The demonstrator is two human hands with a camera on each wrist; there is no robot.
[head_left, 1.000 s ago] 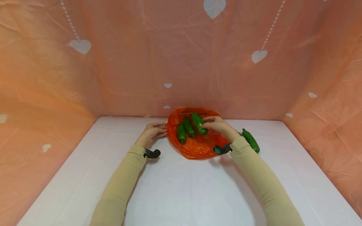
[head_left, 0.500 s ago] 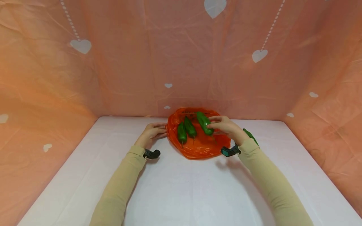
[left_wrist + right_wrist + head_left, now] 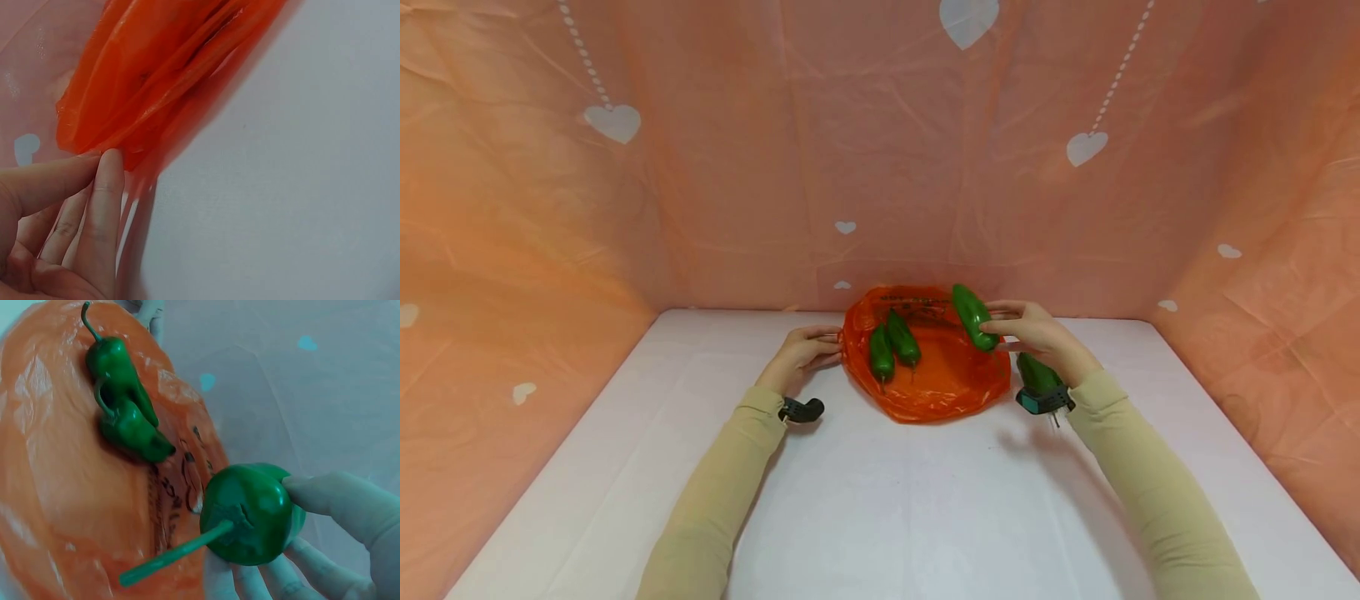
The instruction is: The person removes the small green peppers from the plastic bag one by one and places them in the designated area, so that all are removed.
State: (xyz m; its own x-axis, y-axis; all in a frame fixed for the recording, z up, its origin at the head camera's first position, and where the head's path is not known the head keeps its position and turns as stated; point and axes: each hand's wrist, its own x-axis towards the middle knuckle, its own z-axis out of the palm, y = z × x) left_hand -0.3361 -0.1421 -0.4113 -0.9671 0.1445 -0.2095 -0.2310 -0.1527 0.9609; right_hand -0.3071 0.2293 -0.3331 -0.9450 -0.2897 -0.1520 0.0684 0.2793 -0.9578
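A green pepper (image 3: 973, 317) is held by my right hand (image 3: 1036, 333) over the right part of an orange plastic bag (image 3: 943, 392). In the right wrist view the thumb and fingers grip that pepper (image 3: 253, 512), its stem pointing toward the camera. Two more green peppers, one at the left (image 3: 882, 353) and one beside it (image 3: 903, 337), lie on the opened bag. At the bag's left edge is my left hand (image 3: 801, 354); in the left wrist view its thumb and a finger pinch the orange plastic (image 3: 150, 94).
Another green pepper (image 3: 1037, 373) lies on the white table (image 3: 880, 500) right of the bag, partly hidden by my right wrist strap. Pinkish-orange cloth (image 3: 887, 167) with white hearts walls in the back and sides.
My right hand has moved right, carrying its pepper away from the two on the bag and raising it slightly. The left hand stays in place at the bag's edge.
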